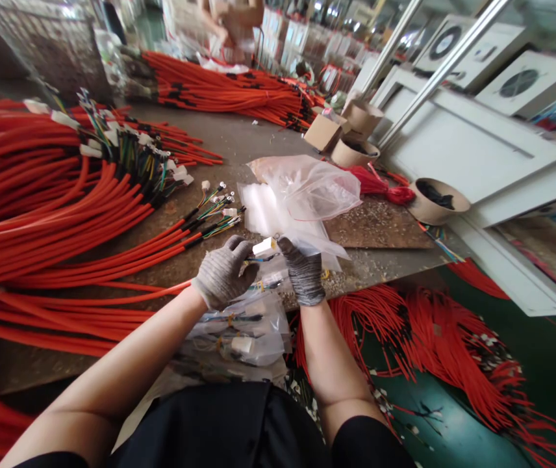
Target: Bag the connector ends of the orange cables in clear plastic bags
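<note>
My left hand [224, 270], in a light grey knit glove, closes around the end of a red-sleeved cable [180, 288]. Thin coloured wires [260, 259] and a white connector [264, 246] stick out past its fingertips. Facing it, my right hand [303, 270] wears a darker grey glove. Its thumb and fingers are bent together at the connector's right end, beside a small yellowish spot; what they pinch is hidden. Just beyond both hands lie clear plastic bags [261, 208]. Below the hands, more bags [243, 344] hold wire ends tied with yellow bands.
Thick bundles of red cables [54, 195] cover the table's left side, and another bundle [229, 91] lies at the back. Cardboard tubs [436, 203] and a small box [324, 132] stand to the right. Red cables [448, 351] hang below the edge. A person [232, 26] is across the table.
</note>
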A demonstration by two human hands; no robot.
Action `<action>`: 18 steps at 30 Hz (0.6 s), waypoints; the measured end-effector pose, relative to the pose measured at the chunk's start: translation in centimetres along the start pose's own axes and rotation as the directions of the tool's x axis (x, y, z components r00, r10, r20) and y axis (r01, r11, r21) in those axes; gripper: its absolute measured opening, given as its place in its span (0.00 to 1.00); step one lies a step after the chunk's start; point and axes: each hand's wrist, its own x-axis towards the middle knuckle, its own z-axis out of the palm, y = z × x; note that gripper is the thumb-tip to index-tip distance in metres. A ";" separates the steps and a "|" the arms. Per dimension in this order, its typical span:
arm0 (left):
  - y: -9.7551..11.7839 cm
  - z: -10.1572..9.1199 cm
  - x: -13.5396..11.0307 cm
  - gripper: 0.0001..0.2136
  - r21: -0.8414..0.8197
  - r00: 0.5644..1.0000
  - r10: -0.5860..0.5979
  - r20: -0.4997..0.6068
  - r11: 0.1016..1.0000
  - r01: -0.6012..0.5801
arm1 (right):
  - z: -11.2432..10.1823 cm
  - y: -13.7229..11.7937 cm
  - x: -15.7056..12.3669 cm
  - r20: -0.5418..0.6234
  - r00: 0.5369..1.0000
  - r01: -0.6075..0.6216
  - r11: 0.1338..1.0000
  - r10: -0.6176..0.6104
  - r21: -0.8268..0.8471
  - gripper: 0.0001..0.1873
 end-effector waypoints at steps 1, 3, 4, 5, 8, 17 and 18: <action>0.1 0.0 0.0 0.11 0.032 0.999 -0.028 -0.022 0.999 0.029 | 0.2 -0.1 -0.1 0.006 1.000 0.002 1.000 -0.002 0.001 0.12; 0.1 0.1 0.0 0.10 0.015 0.999 -0.028 -0.041 0.999 0.028 | 0.5 -0.1 -0.4 0.024 1.000 0.004 1.000 -0.004 -0.023 0.10; 0.0 0.1 0.0 0.11 -0.021 1.000 -0.005 -0.030 1.000 0.005 | 0.7 -0.1 -0.5 0.036 0.999 0.010 0.999 -0.009 -0.043 0.10; -0.1 0.1 0.1 0.12 -0.052 1.000 0.013 -0.011 0.999 -0.014 | 0.8 0.0 -0.6 0.048 0.999 0.022 0.998 -0.020 -0.057 0.10; -0.1 -0.1 0.3 0.14 0.004 0.999 -0.028 0.035 1.000 0.028 | 0.8 0.6 -1.1 0.059 0.997 0.061 0.996 -0.058 -0.057 0.09; -1.1 0.2 0.4 0.11 -0.294 0.988 -0.021 -0.153 0.955 -0.025 | -0.8 1.4 -1.2 0.072 0.982 -0.174 0.985 0.174 -0.008 0.07; -1.2 0.1 0.4 0.12 -0.280 0.988 -0.020 -0.152 0.960 -0.024 | -0.6 1.1 -1.0 0.095 0.975 -0.202 0.979 0.200 0.013 0.11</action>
